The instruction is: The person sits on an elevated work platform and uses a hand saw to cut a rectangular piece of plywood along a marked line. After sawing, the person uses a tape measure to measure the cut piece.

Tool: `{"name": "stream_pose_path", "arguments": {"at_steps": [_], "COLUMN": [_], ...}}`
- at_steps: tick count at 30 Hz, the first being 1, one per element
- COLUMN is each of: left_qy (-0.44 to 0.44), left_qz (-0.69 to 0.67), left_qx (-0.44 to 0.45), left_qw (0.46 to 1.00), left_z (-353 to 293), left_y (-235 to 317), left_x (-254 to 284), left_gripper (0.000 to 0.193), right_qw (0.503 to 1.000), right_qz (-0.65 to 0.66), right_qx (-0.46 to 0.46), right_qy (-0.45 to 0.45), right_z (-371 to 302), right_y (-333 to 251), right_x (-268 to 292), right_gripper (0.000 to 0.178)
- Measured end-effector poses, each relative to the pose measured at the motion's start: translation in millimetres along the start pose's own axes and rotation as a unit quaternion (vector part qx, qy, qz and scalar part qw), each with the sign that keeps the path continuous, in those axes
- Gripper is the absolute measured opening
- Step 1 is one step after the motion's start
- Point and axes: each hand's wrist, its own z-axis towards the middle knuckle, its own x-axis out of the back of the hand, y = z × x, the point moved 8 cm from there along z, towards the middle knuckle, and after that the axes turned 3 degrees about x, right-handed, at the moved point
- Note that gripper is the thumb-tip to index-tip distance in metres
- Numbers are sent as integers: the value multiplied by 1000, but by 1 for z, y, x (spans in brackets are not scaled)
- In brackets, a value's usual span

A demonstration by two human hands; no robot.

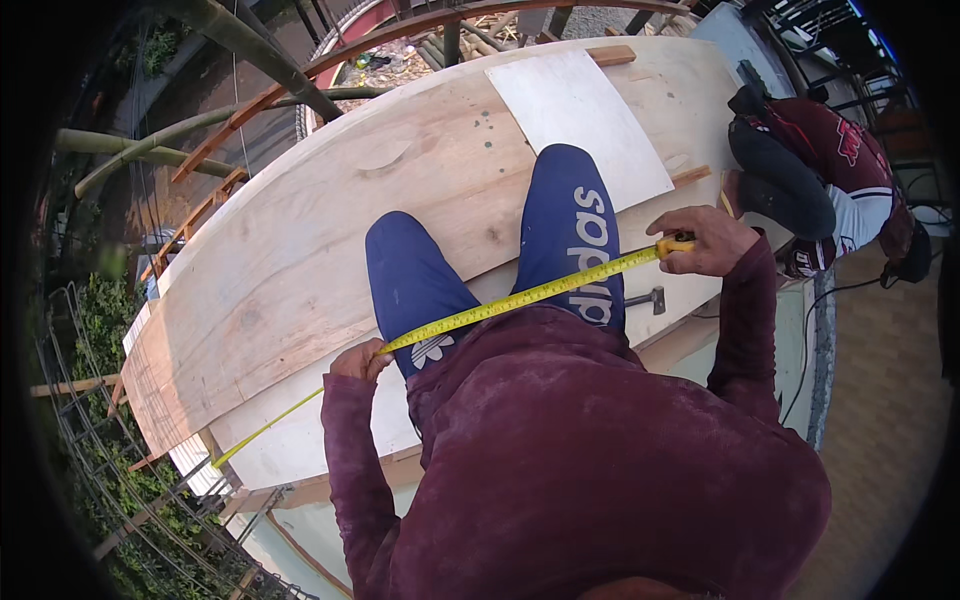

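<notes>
A yellow tape measure (520, 299) stretches across my lap, over both blue trouser legs. Its yellow case is gripped in my right hand (712, 240), above the white board to the right of my knee. My left hand (358, 361) pinches the blade beside my left thigh. From there the blade runs on, twisted edge-on, down to the left corner of the boards. A hammer (648, 299) lies by my right thigh, its handle partly hidden by my leg. Beneath me are large plywood sheets (290, 270) with a curved outer edge.
A loose white panel (580, 120) lies ahead on the plywood, over a wooden strip (690, 177). Another person (815, 175) crouches close on the right. Bamboo poles (250, 50) and a curved wooden rail stand beyond the edge. Bare rebar (90, 440) and plants are at left, below the boards.
</notes>
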Motion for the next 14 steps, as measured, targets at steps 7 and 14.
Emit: {"name": "stream_pose_path", "arguments": {"at_steps": [7, 14], "left_qy": [-112, -171], "left_qz": [0, 6], "left_qx": [-9, 36], "left_qw": [994, 985], "left_z": [8, 13], "left_y": [18, -25], "left_x": [-2, 11], "left_gripper": [23, 15], "right_qw": [995, 989], "right_qz": [95, 102], "right_qx": [-13, -99], "right_qy": [-37, -27], "right_z": [1, -18], "right_y": [21, 90], "right_x": [-86, -77], "right_gripper": [46, 48]}}
